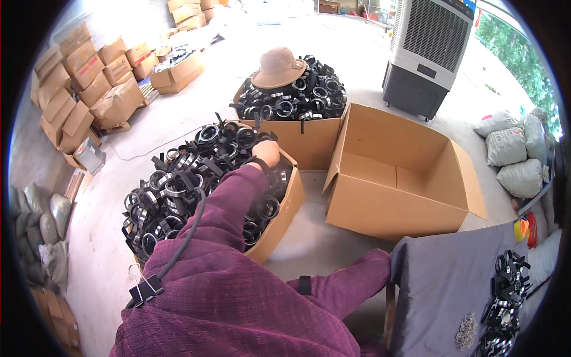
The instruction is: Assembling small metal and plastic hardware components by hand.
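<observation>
My left hand point(266, 153), with a dark band at the wrist, reaches to the far right corner of a cardboard box point(286, 215). This box is heaped with black and silver ring-shaped parts point(172, 187) with flat black tabs. The fingers curl down at a black ring-shaped part point(245, 138); their tips are hidden. On the right, a purple sleeve point(357, 273) with a black band runs to the edge of a grey cloth-covered table point(446, 279); no right hand shows there. A cable and a black binder clip point(146, 290) lie on my upper left sleeve.
Beyond stands another heaped box with a tan hat point(278, 66) on top. A bare open carton point(404, 208) is at its right. More ring parts point(505, 303) and a metal scourer-like tangle point(466, 331) lie on the table. An air cooler point(425, 59), sacks point(505, 143) and stacked cartons point(83, 65) stand around.
</observation>
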### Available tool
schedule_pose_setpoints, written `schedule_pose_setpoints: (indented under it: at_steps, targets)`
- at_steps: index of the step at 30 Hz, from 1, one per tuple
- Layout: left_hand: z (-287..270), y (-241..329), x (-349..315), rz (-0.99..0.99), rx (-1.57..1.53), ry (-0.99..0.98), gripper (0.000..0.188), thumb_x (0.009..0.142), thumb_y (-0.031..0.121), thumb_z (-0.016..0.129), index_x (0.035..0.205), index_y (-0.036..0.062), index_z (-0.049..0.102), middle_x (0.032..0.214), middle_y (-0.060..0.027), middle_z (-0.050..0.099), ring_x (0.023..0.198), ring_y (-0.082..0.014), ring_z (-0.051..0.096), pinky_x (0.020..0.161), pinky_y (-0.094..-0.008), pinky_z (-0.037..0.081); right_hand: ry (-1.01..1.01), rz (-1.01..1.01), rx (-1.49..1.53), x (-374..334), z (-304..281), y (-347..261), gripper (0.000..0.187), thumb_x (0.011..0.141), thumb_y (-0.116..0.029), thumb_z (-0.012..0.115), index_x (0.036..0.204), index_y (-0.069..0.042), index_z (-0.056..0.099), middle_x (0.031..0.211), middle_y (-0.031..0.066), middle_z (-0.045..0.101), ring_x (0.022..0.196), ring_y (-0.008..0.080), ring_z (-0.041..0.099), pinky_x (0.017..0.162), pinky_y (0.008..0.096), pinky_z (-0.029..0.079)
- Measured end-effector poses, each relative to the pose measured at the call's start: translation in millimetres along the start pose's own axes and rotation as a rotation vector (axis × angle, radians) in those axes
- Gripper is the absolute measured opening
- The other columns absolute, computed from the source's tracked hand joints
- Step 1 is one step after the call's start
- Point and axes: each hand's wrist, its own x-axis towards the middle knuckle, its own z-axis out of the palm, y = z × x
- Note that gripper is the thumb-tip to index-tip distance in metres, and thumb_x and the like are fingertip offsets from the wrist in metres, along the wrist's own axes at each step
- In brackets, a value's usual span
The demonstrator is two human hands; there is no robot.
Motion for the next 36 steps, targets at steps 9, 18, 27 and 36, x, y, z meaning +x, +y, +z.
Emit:
schedule_pose_setpoints:
  at_steps: [9,18,27,36]
  targets:
    - [-68.4,-25.6,-4.2,-0.240,-0.847,-0.189,0.019,0.078,0.011,0.057,0.073,-0.0050,0.064,0.063,-0.0135,0.064,0.041,-0.0182,0.057,0.037,-0.0301,0.044,-0.006,-0.049,-0.046,5.0,2.9,1.9,0.029,0.085,-0.012,0.063,0.103,0.008,0.056,0.097,0.0183,0.060,0.086,0.0263,0.056,0.084,0.0356,0.046]
    - [-120.9,31.7,-43.0,-0.067,-2.098,-0.769,0.012,0.084,0.016,0.050,0.078,0.0066,0.050,0.060,-0.0030,0.047,0.047,-0.0144,0.041,0.044,-0.0251,0.031,-0.008,-0.004,-0.129,-1.1,1.0,-24.8,0.035,0.084,-0.010,0.061,0.112,0.010,0.056,0.106,0.0223,0.061,0.094,0.0271,0.058,0.087,0.0352,0.046]
    - [-132.8,264.0,-207.2,0.648,-1.589,-1.283,0.010,0.081,0.004,0.061,0.091,0.0020,0.059,0.075,-0.0098,0.066,0.061,-0.0166,0.064,0.055,-0.0238,0.051,0.050,-0.248,-0.471,14.2,3.9,-25.0,0.029,0.076,-0.008,0.066,0.103,0.001,0.061,0.103,0.0163,0.057,0.091,0.0320,0.058,0.079,0.0389,0.047]
    - [-73.3,370.4,-393.6,1.222,-1.291,-1.626,0.002,0.084,0.002,0.061,0.084,0.0001,0.061,0.075,-0.0025,0.063,0.067,-0.0100,0.060,0.061,-0.0223,0.049,-0.087,0.087,0.511,-6.6,33.5,-55.8,0.011,0.085,-0.007,0.063,0.081,0.002,0.059,0.074,-0.0010,0.054,0.065,0.0037,0.048,0.057,0.0213,0.042]
